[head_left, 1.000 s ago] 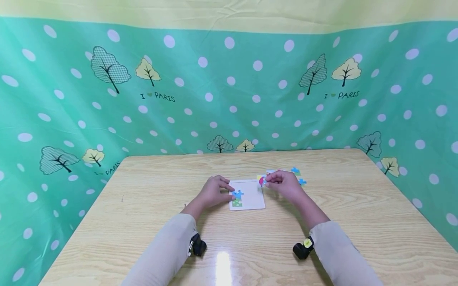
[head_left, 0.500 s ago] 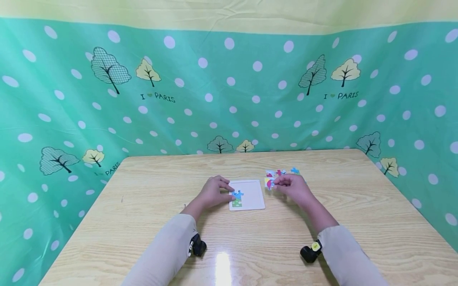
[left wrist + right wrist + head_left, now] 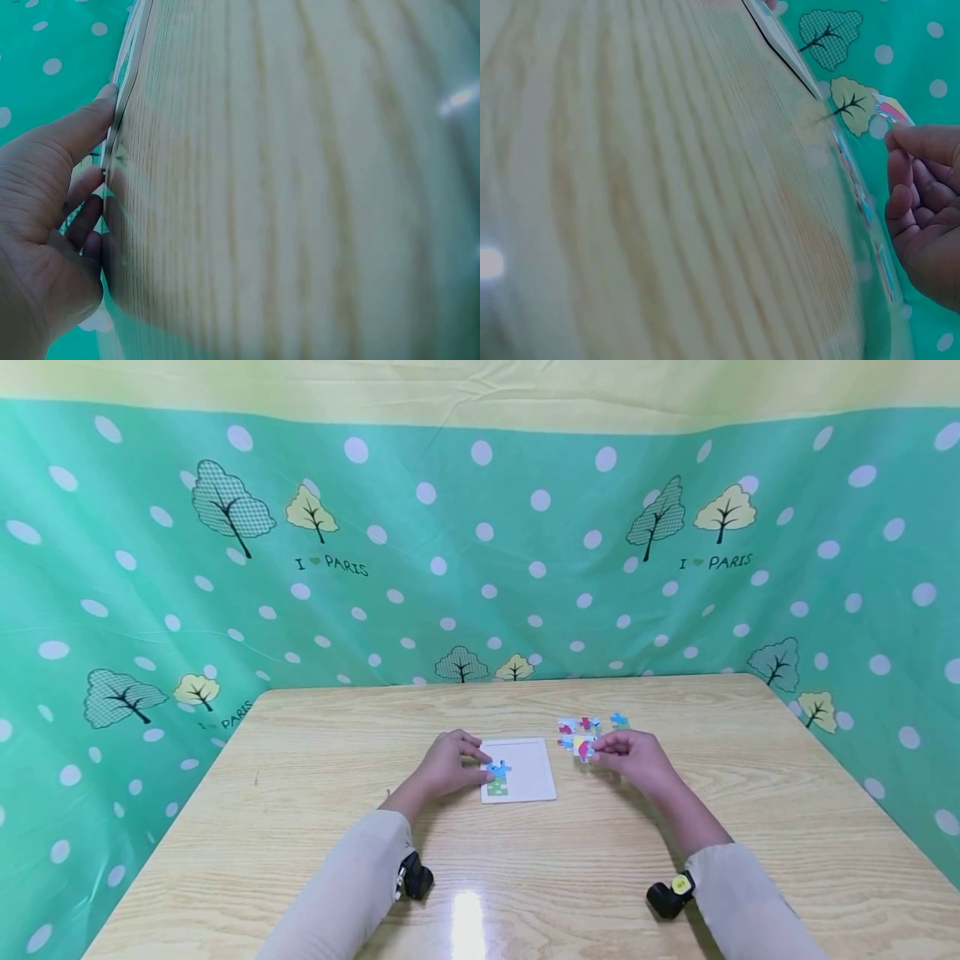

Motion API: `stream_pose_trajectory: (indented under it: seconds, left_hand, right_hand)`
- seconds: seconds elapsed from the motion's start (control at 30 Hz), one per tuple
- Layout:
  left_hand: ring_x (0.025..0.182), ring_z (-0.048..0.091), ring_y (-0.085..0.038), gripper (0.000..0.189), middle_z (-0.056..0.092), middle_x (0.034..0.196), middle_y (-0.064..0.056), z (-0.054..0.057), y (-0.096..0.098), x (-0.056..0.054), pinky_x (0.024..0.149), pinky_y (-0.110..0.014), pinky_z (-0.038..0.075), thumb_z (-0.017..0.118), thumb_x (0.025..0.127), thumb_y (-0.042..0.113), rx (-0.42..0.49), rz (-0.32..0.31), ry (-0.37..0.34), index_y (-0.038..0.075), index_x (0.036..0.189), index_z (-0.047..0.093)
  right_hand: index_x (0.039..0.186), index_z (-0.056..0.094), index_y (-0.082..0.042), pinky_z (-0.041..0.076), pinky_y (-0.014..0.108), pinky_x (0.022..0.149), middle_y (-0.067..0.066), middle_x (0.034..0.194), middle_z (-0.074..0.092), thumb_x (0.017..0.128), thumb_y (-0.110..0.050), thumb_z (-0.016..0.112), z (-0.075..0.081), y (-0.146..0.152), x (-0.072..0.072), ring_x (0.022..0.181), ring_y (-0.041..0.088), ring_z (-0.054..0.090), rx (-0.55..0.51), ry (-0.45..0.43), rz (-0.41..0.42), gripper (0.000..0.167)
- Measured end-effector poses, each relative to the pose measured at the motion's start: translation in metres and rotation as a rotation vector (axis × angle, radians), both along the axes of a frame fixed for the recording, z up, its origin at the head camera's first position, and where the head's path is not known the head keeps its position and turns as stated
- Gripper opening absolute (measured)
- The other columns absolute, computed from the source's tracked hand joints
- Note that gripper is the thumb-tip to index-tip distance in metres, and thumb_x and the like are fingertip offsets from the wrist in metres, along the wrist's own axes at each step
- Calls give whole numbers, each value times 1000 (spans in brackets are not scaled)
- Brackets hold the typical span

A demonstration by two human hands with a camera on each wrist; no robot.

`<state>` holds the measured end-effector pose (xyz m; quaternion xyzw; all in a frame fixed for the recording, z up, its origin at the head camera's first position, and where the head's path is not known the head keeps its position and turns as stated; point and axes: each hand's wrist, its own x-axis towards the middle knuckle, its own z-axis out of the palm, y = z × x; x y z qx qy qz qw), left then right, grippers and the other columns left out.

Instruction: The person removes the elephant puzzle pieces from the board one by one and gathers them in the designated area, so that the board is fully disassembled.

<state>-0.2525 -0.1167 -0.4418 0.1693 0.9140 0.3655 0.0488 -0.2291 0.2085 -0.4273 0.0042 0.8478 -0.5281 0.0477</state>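
In the head view my left hand (image 3: 448,765) rests at the left edge of a white square puzzle tray (image 3: 532,783), its thumb and fingertips touching the rim beside the pieces. Inside the tray's left part lie a blue puzzle piece (image 3: 498,768) and a green puzzle piece (image 3: 497,787). To the right of the tray, my right hand (image 3: 633,760) pinches a yellow, white and pink puzzle piece (image 3: 582,748) between thumb and finger. The right wrist view shows this piece raised above the table, tilted, in the right hand (image 3: 930,202).
Behind the held piece lie loose puzzle pieces: a pink and white one (image 3: 567,725), a red one (image 3: 587,723) and a blue one (image 3: 619,719). They sit on a wood-grain table (image 3: 525,877). A green dotted curtain (image 3: 420,585) stands behind its far edge.
My right hand has moved right, carrying the puzzle piece from the tray's upper right corner to beside the loose pieces. The left hand has stayed at the tray.
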Motion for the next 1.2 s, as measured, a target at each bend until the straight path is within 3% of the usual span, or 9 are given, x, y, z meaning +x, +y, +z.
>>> stream_pose_trajectory:
  seconds: [0.3,0.8,0.97,1.2]
  left_hand:
    - [123,46,-29,23,59,126,-4,2,0,2,108,-44,33,84,78,27,1,1,-8,17,98,78]
    - [122,46,-29,22,59,125,-4,0,0,0,107,-43,35,84,78,27,-3,-3,6,18,97,78]
    - [122,46,-28,21,59,125,-3,-1,1,0,107,-43,35,84,78,27,2,2,2,18,96,78]
    - [121,46,-28,22,59,124,-3,-3,0,-2,106,-42,35,84,78,28,-3,2,12,19,96,78]
  right_hand:
    - [109,67,-2,53,34,79,10,104,67,89,-16,72,4,21,6,95,23,59,7,8,31,25]
    - [111,67,-2,51,30,78,9,106,67,90,-22,72,5,56,9,96,23,58,97,7,24,29]
    - [113,67,-2,51,29,74,9,105,66,89,-24,72,1,67,9,93,22,58,124,-12,13,32]
    - [113,66,0,49,28,59,7,96,66,90,-21,72,-2,77,6,74,19,55,118,-43,18,31]
